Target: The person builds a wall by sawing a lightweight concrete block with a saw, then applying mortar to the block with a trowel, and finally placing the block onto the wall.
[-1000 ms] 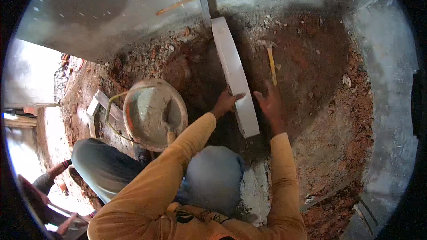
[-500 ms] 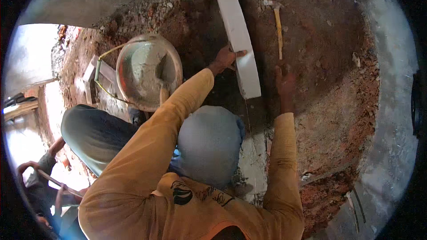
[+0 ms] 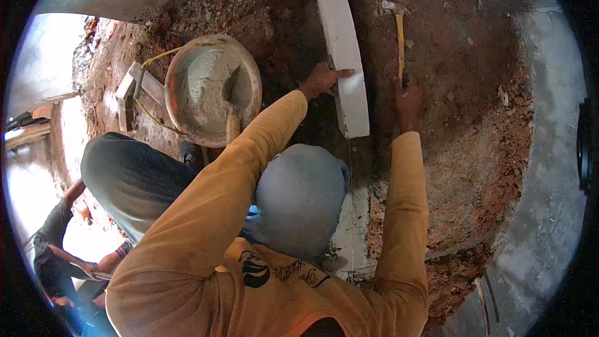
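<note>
My left hand is closed on the left edge of a long white block. Its thumb lies across the block's top face, while the fingers go down the side and are partly hidden. The block stretches away from me, its near end just beyond my knee. To the right of it, my right hand is closed around the end of a hammer's handle. The hammer's metal head points away from me over the soil.
Left of the block sits a round pan of grey wet mortar, with a wooden-handled trowel in it. A thin string runs from the block's near end. A grey ledge curves along the right. Another person is at lower left.
My right hand has moved forward onto the hammer's handle end and closed. The left hand stays on the block. The view has shifted slightly.
</note>
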Available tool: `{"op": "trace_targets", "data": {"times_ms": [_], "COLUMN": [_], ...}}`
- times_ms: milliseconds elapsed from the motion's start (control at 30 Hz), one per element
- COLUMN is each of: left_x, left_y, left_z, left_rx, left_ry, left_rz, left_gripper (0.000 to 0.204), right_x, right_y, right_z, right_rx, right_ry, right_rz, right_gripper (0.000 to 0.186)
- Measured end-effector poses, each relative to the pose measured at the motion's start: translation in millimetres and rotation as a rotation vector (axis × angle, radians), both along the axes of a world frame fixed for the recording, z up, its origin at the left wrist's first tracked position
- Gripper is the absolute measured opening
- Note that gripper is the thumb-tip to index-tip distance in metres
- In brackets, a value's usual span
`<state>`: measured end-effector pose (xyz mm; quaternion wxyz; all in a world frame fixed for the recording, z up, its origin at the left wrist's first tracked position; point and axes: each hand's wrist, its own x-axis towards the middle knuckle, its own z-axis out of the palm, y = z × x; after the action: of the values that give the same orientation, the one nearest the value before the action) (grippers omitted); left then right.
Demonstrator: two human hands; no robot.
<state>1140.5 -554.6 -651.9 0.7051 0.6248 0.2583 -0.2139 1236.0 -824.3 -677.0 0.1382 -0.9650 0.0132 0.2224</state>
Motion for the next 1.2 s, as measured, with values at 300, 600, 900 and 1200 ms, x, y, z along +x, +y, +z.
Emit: {"op": "trace_targets", "data": {"times_ms": [300,600,900,1200], "left_x": [11.4,14.3,7.0,8.0], "left_y": [-37.8,-32.8,-19.8,-24.9], "left_z": [17.0,12.2,2.9,-7.6], "left_rx": [-0.108,-0.038,0.099,-0.007], "left_ry": [-0.116,-0.073,-0.006,-0.019], "left_rz": [0.016,-0.033,0.009,0.031], "left_gripper": [0.082,0.086,0.076,0.075], "right_x": [80.8,84.8,-106.8,-149.2], "right_y": [-54.3,6.5,-132.2,-125.3], "right_z": [-46.9,61.7,198.9,217.7], "right_rx": [0.037,1.267,0.056,-0.392], "right_ry": [-0.453,0.468,0.092,0.529], "right_rz": [0.147,-0.616,0.223,0.921], "right_gripper": [0.053,0.024,0.038,0.026]}}
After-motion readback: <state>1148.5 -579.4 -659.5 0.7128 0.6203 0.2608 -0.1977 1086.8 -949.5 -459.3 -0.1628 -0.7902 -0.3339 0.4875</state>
